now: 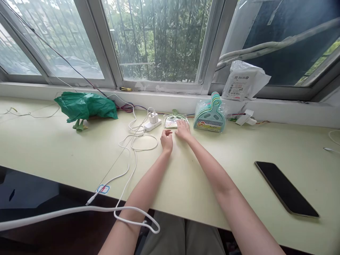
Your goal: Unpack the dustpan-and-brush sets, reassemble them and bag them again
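Both my arms reach forward over a pale yellow-green table. My right hand lies palm down with its fingers stretched onto a small clear plastic packet holding a green item near the window sill. My left hand rests on the table just left of it, fingers loosely curled, holding nothing, close to the packet but apart from it. A larger clear bag of stacked teal and pastel plastic dustpans stands just right of my right hand.
A white charger and power strip with looping white cables lie left of my hands. A green plastic bag sits at the back left, a white parcel on the sill, a black phone at the right.
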`<act>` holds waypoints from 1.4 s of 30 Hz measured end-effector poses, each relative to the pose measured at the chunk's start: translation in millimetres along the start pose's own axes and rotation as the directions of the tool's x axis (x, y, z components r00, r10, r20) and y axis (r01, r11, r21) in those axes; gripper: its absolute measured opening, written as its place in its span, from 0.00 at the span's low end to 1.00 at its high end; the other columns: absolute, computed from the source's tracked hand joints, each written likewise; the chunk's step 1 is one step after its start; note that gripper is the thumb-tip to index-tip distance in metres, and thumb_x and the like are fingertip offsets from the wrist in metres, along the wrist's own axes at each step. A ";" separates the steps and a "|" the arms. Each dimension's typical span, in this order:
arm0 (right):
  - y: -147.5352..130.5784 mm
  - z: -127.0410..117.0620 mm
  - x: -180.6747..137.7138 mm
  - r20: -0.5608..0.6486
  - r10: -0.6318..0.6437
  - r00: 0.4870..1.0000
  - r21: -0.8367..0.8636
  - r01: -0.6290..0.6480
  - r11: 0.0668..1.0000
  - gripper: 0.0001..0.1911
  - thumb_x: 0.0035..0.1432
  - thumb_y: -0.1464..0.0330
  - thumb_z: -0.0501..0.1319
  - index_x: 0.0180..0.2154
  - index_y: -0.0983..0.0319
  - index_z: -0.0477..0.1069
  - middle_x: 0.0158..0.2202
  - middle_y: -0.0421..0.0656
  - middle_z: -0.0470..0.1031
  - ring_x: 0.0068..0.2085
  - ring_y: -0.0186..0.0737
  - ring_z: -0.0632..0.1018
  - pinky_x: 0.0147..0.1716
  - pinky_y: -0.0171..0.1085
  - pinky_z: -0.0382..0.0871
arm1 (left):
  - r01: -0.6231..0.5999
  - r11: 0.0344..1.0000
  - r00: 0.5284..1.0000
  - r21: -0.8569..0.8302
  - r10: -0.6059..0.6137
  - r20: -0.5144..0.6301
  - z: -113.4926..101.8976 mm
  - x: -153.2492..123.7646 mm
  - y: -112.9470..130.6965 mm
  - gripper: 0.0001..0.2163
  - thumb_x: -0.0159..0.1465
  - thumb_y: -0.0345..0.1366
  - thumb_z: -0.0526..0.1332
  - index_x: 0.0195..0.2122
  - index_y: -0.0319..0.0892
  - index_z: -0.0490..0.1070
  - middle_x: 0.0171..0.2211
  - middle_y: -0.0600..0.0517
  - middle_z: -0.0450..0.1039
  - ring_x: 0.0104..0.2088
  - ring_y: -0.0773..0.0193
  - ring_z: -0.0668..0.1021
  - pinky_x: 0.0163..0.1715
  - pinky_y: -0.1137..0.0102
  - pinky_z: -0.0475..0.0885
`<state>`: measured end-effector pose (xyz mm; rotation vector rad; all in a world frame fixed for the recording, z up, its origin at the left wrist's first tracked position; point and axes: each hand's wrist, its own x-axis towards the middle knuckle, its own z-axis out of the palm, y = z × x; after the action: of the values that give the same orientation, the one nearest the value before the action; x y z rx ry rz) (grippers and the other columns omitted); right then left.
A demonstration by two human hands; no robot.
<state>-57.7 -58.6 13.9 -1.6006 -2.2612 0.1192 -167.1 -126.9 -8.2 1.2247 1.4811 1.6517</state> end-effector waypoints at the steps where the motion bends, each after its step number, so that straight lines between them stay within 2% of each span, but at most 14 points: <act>1: -4.8 5.0 5.3 0.022 0.012 1.000 0.006 -0.012 1.000 0.35 0.60 0.71 0.57 0.65 0.74 0.49 0.68 0.63 0.51 0.68 0.55 0.49 0.64 0.58 0.39 | 0.002 1.000 1.000 -0.005 -0.002 0.000 -2.6 2.5 -1.4 0.11 0.59 0.23 0.52 0.37 0.43 0.70 0.38 0.49 0.77 0.42 0.63 0.78 0.48 0.67 0.69; 4: -11.2 15.6 12.4 0.051 0.025 0.998 0.019 -0.026 0.999 0.27 0.64 0.71 0.53 0.62 0.77 0.54 0.62 0.67 0.61 0.64 0.58 0.59 0.62 0.65 0.38 | 0.045 0.999 0.999 -0.002 -0.045 -0.001 -9.7 10.5 -4.5 0.11 0.58 0.23 0.53 0.33 0.42 0.72 0.37 0.49 0.77 0.41 0.63 0.77 0.48 0.67 0.68; 7: -11.3 18.2 6.8 0.032 -0.010 0.999 0.022 0.009 1.000 0.19 0.66 0.75 0.47 0.55 0.71 0.65 0.55 0.61 0.69 0.57 0.51 0.68 0.62 0.65 0.39 | 0.100 0.995 0.995 0.022 -0.099 -0.023 -14.4 16.9 -4.7 0.10 0.58 0.24 0.53 0.33 0.42 0.73 0.38 0.49 0.77 0.40 0.62 0.76 0.46 0.66 0.68; 11: -11.4 12.6 -14.5 0.010 -0.096 0.995 0.024 0.096 0.995 0.18 0.67 0.76 0.45 0.48 0.65 0.71 0.50 0.53 0.74 0.54 0.46 0.71 0.62 0.61 0.47 | 0.119 0.988 0.990 0.102 -0.110 -0.091 -18.3 22.7 -2.0 0.09 0.61 0.29 0.53 0.34 0.43 0.73 0.40 0.49 0.76 0.40 0.61 0.76 0.47 0.65 0.68; 15: -10.7 5.2 -48.6 0.027 -0.188 0.982 0.022 0.187 0.982 0.15 0.66 0.74 0.50 0.47 0.62 0.73 0.48 0.49 0.76 0.53 0.46 0.73 0.62 0.59 0.51 | 0.034 0.953 0.982 0.302 0.023 -0.186 -23.6 27.1 -0.8 0.08 0.62 0.32 0.57 0.41 0.42 0.71 0.48 0.44 0.73 0.54 0.55 0.72 0.57 0.63 0.62; 17: -7.3 2.1 -71.6 0.006 -0.271 0.963 0.003 0.271 0.963 0.13 0.66 0.73 0.52 0.46 0.61 0.74 0.47 0.48 0.77 0.51 0.46 0.74 0.62 0.58 0.53 | 0.057 0.916 0.984 0.398 0.016 -0.176 -26.1 28.3 -0.8 0.12 0.60 0.30 0.58 0.46 0.40 0.69 0.52 0.40 0.71 0.59 0.53 0.68 0.60 0.62 0.58; 20: 1.3 -2.7 -112.6 -0.055 -0.385 0.921 0.029 0.387 0.922 0.13 0.66 0.73 0.53 0.46 0.59 0.74 0.47 0.46 0.77 0.50 0.45 0.75 0.56 0.50 0.64 | 0.088 0.889 0.996 0.450 -0.072 -0.054 -28.0 27.4 0.0 0.15 0.61 0.31 0.59 0.49 0.39 0.65 0.53 0.38 0.71 0.58 0.52 0.71 0.57 0.62 0.62; 22: 7.4 -6.8 -141.1 -0.107 -0.438 0.893 0.045 0.444 0.895 0.15 0.66 0.74 0.51 0.48 0.59 0.73 0.49 0.46 0.77 0.49 0.44 0.75 0.52 0.47 0.68 | 0.048 0.901 0.995 0.432 -0.079 0.055 -27.1 24.3 1.9 0.19 0.62 0.36 0.60 0.53 0.39 0.62 0.50 0.38 0.74 0.53 0.53 0.75 0.52 0.63 0.65; 25: 15.4 -15.3 -177.8 -0.142 -0.455 0.879 0.008 0.461 0.887 0.20 0.65 0.79 0.49 0.50 0.57 0.72 0.51 0.45 0.76 0.50 0.43 0.75 0.56 0.52 0.65 | -0.020 0.921 0.982 0.390 -0.054 0.179 -22.3 16.8 5.8 0.26 0.60 0.38 0.63 0.57 0.39 0.57 0.43 0.41 0.77 0.47 0.54 0.78 0.49 0.63 0.68; 28: 21.7 -24.9 -200.3 -0.118 -0.472 0.874 -0.056 0.469 0.882 0.25 0.62 0.83 0.47 0.52 0.57 0.71 0.51 0.45 0.76 0.51 0.44 0.76 0.60 0.58 0.61 | 0.023 0.938 0.954 0.346 -0.124 0.274 -14.1 9.3 7.5 0.30 0.57 0.38 0.67 0.58 0.39 0.57 0.40 0.43 0.78 0.47 0.55 0.78 0.48 0.63 0.69; 32: 27.1 -34.2 -208.2 -0.111 -0.485 0.868 -0.032 0.484 0.874 0.23 0.63 0.81 0.48 0.51 0.58 0.72 0.51 0.47 0.76 0.50 0.44 0.76 0.57 0.54 0.67 | 0.129 0.957 0.942 0.261 -0.200 0.269 -3.0 2.2 5.4 0.38 0.54 0.42 0.70 0.62 0.41 0.54 0.43 0.44 0.77 0.46 0.56 0.78 0.47 0.64 0.70; 36: 27.5 -38.4 -206.8 -0.097 -0.543 0.834 -0.043 0.541 0.840 0.21 0.65 0.78 0.48 0.50 0.60 0.74 0.51 0.50 0.75 0.52 0.45 0.76 0.56 0.52 0.68 | 0.276 0.961 0.916 0.028 -0.272 0.295 1.3 -3.6 6.9 0.40 0.53 0.43 0.71 0.64 0.42 0.53 0.48 0.42 0.75 0.45 0.58 0.79 0.46 0.65 0.72; 40: 24.5 -41.5 -207.7 -0.070 -0.626 0.777 -0.136 0.614 0.777 0.17 0.66 0.77 0.50 0.46 0.62 0.76 0.50 0.50 0.76 0.52 0.45 0.75 0.55 0.50 0.69 | 0.239 0.957 0.840 -0.165 -0.119 0.529 2.0 -11.9 12.7 0.30 0.49 0.39 0.73 0.52 0.36 0.71 0.48 0.40 0.76 0.51 0.53 0.77 0.55 0.61 0.68; 42: 23.2 -42.9 -208.8 -0.068 -0.652 0.755 -0.168 0.636 0.753 0.17 0.66 0.77 0.50 0.45 0.62 0.76 0.49 0.50 0.76 0.51 0.45 0.75 0.54 0.49 0.69 | 0.241 0.942 0.784 -0.235 -0.046 0.619 2.6 -16.8 15.7 0.29 0.45 0.36 0.75 0.50 0.37 0.73 0.47 0.42 0.77 0.51 0.52 0.77 0.57 0.58 0.67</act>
<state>38.0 -249.6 -4.0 -0.7526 -2.6216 -0.3149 -155.9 -143.9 2.8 1.2645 0.8548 1.1582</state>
